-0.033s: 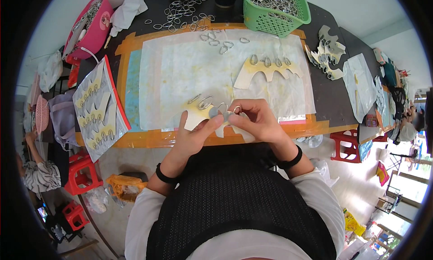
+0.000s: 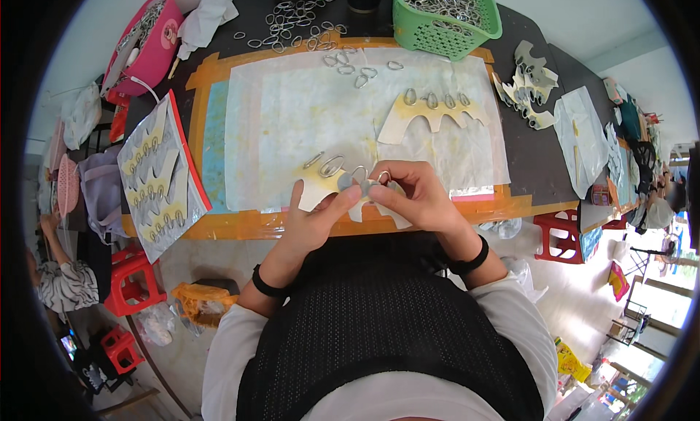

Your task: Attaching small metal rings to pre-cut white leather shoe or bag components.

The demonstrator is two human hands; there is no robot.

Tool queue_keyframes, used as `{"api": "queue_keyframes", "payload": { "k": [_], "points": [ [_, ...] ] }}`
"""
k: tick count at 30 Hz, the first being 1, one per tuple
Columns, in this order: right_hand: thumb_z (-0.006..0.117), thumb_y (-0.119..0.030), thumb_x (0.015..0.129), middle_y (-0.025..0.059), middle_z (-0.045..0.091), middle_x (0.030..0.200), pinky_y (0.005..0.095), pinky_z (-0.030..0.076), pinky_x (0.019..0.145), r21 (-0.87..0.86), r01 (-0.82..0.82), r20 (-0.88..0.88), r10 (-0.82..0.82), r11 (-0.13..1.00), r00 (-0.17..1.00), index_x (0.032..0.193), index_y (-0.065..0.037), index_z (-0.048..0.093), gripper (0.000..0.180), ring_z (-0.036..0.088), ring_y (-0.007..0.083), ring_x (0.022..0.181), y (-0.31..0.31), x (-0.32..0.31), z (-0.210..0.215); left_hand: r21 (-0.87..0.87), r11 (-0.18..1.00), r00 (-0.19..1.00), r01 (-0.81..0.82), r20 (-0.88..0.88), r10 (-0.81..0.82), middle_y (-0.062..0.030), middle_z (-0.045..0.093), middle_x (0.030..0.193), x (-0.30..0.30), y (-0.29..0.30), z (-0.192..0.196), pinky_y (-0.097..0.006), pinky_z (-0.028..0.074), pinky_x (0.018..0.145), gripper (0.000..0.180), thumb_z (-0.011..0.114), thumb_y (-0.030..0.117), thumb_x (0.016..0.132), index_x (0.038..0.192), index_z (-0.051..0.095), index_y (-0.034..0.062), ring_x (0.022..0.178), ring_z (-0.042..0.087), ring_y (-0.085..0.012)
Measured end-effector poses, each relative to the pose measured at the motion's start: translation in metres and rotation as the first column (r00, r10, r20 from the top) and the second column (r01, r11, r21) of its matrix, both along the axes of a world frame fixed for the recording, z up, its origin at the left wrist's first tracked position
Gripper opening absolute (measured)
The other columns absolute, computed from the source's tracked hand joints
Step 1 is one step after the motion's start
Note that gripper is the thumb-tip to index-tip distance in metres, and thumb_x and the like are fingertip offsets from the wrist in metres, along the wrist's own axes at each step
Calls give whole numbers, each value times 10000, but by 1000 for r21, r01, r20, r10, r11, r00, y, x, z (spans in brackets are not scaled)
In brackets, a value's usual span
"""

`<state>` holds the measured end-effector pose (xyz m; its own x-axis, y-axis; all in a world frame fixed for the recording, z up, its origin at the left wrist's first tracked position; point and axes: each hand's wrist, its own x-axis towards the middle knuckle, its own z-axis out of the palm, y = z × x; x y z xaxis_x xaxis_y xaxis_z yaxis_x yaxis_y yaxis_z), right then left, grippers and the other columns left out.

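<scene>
At the table's near edge, my left hand [image 2: 317, 218] and my right hand [image 2: 417, 198] pinch a cream piece with cut-out tabs [image 2: 315, 191] between thumbs and fingers. Its upper edge is yellowed, and its grey side shows on the tabs under my thumbs. Silver oval rings [image 2: 332, 166] stand along that edge; two sit right at my fingertips, where the tabs fold around them. How far each fold is closed is partly hidden by my thumbs. A similar cream piece [image 2: 397, 122] with several rings lies farther right on the white sheet [image 2: 292, 114].
Loose oval rings [image 2: 292, 20] lie scattered at the back. A green basket [image 2: 445, 38] full of rings stands back right, a pink basket [image 2: 157, 49] back left. Ringed pieces lie on a red-edged board [image 2: 191, 158] at left, and more are piled [image 2: 536, 82] at right.
</scene>
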<state>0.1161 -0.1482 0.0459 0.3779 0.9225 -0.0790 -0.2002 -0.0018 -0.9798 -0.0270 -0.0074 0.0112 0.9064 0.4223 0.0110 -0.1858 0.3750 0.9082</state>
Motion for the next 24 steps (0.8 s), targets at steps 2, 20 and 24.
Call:
{"api": "queue_keyframes", "payload": {
  "k": [2, 20, 24],
  "points": [
    [674, -113, 908, -41, 533, 783, 232, 395, 639, -38, 54, 248, -43, 998, 968, 883, 17, 612, 146, 451, 41, 756, -1, -3, 0, -6, 1000, 999, -29, -12, 29, -51, 663, 1047, 2, -3, 2, -269, 517, 822, 259, 689, 52, 903, 1138, 599, -7, 937, 630, -115],
    [630, -117, 951, -52, 499, 715, 210, 359, 585, -25, -7, 36, 8, 1000, 999, 921, 25, 654, 147, 425, 17, 683, -7, -5, -2, -28, 999, 968, -30, -250, 22, -34, 660, 1089, -1, -5, 4, -243, 471, 852, 233, 662, 87, 926, 1147, 627, 25, 984, 597, -90],
    [629, -122, 955, -48, 487, 714, 221, 340, 571, -50, -17, 136, 24, 999, 990, 885, 21, 636, 160, 398, 25, 675, -10, -5, -1, -54, 998, 956, 10, -293, -25, -26, 655, 1101, -3, -10, 16, -253, 461, 862, 283, 710, 138, 904, 1152, 624, 32, 1006, 584, -89]
  ]
}}
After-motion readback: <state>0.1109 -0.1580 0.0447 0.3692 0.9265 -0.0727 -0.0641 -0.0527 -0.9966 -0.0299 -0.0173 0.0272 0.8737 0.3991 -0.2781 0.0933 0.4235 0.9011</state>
